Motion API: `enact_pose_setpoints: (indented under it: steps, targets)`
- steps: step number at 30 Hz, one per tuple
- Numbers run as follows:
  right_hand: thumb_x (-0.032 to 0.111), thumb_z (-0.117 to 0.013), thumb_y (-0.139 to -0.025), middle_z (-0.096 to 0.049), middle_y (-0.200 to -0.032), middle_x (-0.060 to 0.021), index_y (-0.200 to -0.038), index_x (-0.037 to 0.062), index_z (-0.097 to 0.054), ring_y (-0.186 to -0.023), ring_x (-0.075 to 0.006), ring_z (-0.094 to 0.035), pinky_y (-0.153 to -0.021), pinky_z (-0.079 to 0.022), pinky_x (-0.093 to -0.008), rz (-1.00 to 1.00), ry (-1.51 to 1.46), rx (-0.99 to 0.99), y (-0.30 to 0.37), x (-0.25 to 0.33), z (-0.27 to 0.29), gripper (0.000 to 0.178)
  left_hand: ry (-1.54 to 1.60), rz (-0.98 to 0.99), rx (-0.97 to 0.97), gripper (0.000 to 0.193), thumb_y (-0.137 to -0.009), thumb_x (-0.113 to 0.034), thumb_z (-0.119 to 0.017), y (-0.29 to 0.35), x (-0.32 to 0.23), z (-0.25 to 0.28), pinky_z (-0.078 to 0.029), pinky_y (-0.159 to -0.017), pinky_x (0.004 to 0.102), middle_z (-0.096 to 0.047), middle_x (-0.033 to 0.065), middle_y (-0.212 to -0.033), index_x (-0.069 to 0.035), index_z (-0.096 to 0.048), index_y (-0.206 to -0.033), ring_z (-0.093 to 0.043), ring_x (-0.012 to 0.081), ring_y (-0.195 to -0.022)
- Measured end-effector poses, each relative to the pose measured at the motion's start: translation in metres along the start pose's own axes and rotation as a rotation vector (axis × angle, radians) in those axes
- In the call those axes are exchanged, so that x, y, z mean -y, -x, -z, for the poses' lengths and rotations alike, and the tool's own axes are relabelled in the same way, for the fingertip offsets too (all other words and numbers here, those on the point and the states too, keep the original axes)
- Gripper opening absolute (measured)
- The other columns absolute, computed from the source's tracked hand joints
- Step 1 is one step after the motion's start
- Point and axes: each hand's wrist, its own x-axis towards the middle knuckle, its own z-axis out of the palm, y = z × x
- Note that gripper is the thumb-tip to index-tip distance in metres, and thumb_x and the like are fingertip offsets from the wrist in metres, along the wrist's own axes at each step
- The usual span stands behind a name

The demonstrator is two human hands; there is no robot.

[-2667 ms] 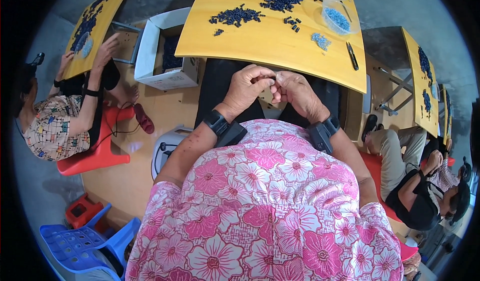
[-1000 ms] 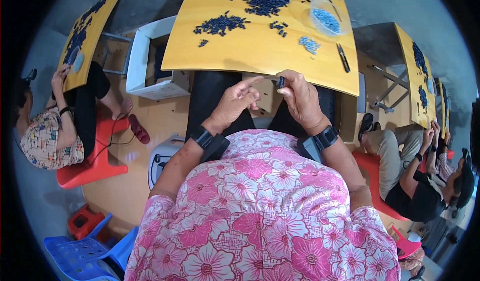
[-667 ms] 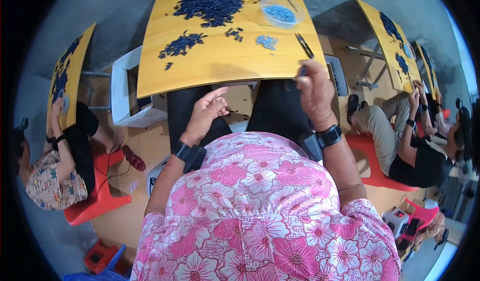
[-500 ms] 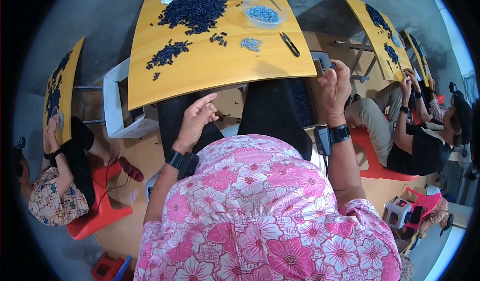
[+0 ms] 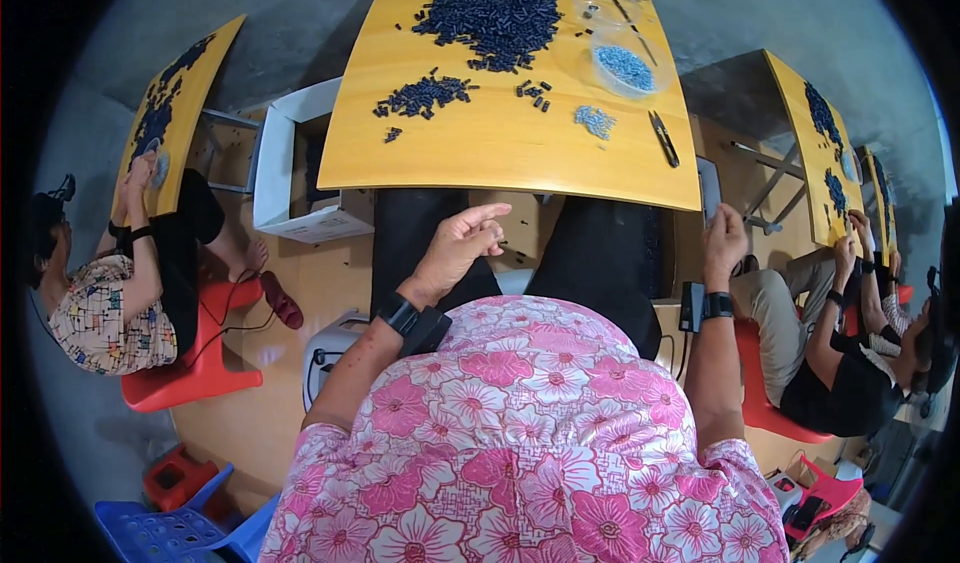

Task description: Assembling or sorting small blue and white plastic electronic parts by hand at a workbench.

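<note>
top [image 5: 520, 433]: white, large pink flowers, fine crosshatch print | left sleeve [image 5: 318, 445], right sleeve [image 5: 735, 463]: short, matching print | trousers [image 5: 605, 248]: black, far of hem | left hand [image 5: 457, 253], right hand [image 5: 723, 245]: bare | left wristband [image 5: 397, 311], right wristband [image 5: 718, 305]: black, each with dark boxy unit [image 5: 692, 307] | thin dark cable [image 5: 683, 358] near right unit

Blue chair [image 5: 172, 536] near small red stool [image 5: 175, 455], lower left; maroon slipper [image 5: 281, 301] on floor [image 5: 235, 423].
</note>
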Motion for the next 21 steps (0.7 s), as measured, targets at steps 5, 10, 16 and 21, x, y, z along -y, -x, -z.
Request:
enact_pose_setpoints:
  steps: [5,10,16,21]
  targets:
    - [0.01,-0.06,-0.09,-0.058,-0.078,0.0013,-0.098,0.0008,-0.065,-0.067,-0.0034,-0.051,-0.058,-0.042,-0.0188,0.197,-0.073,0.096,0.003,0.127,-0.048,0.013,-0.033,0.021,0.004,0.041,-0.091,-0.013,-0.059,-0.001,-0.007,-0.003,-0.048,-0.079,0.0215,-0.055,-0.0027,-0.092,0.001,-0.051,-0.129,-0.053,0.0049,-0.083]
    - [0.004,-0.063,-0.083,-0.066,-0.089,-0.012,-0.095,0.0006,-0.066,-0.071,-0.0206,-0.062,-0.065,-0.049,-0.0291,0.422,0.046,0.435,0.011,0.179,-0.122,0.013,0.015,0.026,0.008,0.039,-0.09,-0.01,-0.06,-0.003,-0.008,-0.001,-0.048,-0.078,0.0212,-0.055,-0.0018,-0.092,0.0,-0.053,-0.127,-0.054,0.0059,-0.084]
    - [0.015,-0.064,-0.08,-0.062,-0.088,-0.014,-0.099,0.0048,-0.066,-0.078,-0.0321,-0.062,-0.07,-0.05,-0.0398,0.623,0.464,0.571,0.02,0.195,-0.198,0.021,0.124,0.013,0.011,0.039,-0.09,-0.009,-0.06,-0.005,-0.003,0.005,-0.048,-0.078,0.0222,-0.056,-0.0018,-0.092,-0.001,-0.053,-0.127,-0.054,0.0061,-0.084]
    - [0.024,-0.064,-0.081,-0.062,-0.091,-0.0141,-0.099,0.0063,-0.068,-0.083,-0.0331,-0.062,-0.074,-0.049,-0.042,0.569,0.776,0.581,0.022,0.201,-0.219,0.026,0.124,0.032,0.01,0.038,-0.091,-0.011,-0.059,-0.004,-0.013,0.005,-0.047,-0.079,0.0224,-0.059,-0.0014,-0.094,-0.001,-0.053,-0.127,-0.054,0.0046,-0.084]
